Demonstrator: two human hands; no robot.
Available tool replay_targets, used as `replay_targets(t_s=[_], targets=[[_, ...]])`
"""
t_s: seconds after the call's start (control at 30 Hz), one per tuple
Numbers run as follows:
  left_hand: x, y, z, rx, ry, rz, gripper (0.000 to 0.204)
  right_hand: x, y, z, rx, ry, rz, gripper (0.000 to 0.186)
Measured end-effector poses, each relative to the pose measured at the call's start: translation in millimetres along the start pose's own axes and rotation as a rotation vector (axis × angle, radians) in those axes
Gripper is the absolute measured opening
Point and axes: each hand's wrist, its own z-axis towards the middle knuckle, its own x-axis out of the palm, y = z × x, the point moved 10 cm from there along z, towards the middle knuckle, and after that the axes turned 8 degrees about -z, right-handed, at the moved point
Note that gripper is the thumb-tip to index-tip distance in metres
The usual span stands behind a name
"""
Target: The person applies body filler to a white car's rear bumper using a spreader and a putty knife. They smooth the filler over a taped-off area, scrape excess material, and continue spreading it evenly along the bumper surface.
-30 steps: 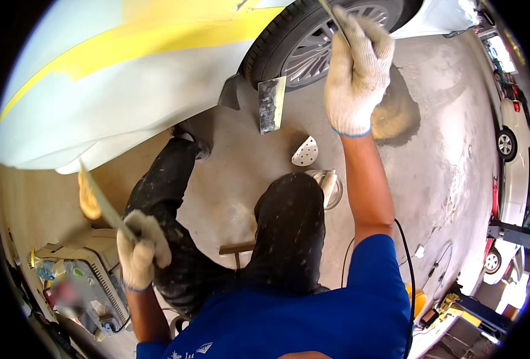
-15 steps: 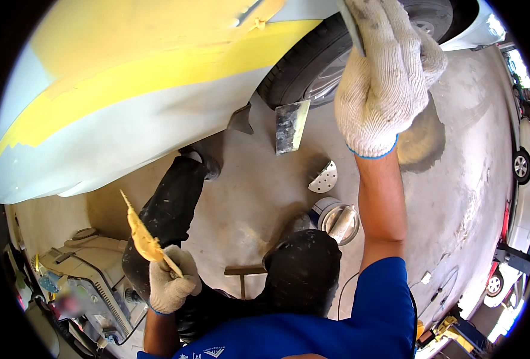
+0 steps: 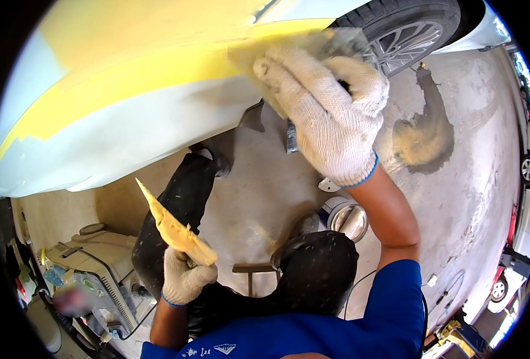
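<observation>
Far left, low: a grey machine [image 3: 91,272] with a ribbed side sits on the floor beside the person's knee. Left hand [image 3: 184,280], in a white knit glove, is closed around the lower end of a flat board [image 3: 172,227] caked in yellow filler; board tilts up and to the left, tip near the car's lower edge but not touching it. Above, the car panel [image 3: 127,113] spans the top, yellow filler band over pale grey lower part. Centre: dark trousers, knees bent, a metal can [image 3: 346,216] on the concrete floor [image 3: 456,197] just right of the right knee. Right hand [image 3: 331,113], gloved too, is raised to the panel, fingers curled onto a spreader [image 3: 277,60] pressed flat on the yellow band. Wheel [image 3: 406,36] top right, just behind that hand. Brown stain on floor below wheel.
</observation>
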Motion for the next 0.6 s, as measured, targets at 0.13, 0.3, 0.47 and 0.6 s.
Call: replay_targets(t_s=[0.13, 0.3, 0.47, 0.6], targets=[[-1.2, -20.5, 15.5, 0.040, -0.138, 0.330, 0.015, -23.3, 7.7, -3.7, 0.205, 0.145, 0.497, 0.039], [26.4, -46.3, 33.0, 0.152, -0.137, 0.428, 0.017, -31.5, 19.7, -12.3, 0.402, 0.318, 0.919, 0.030], [20.6, -45.0, 21.7, 0.187, -0.136, 0.246, 0.018, -17.6, 5.1, -29.3, 0.414, 0.453, 0.704, 0.030], [23.7, -41.9, 26.7, 0.001, -0.027, 0.465, 0.028, -35.5, 4.2, -24.1, 0.605, 0.305, 0.984, 0.029]])
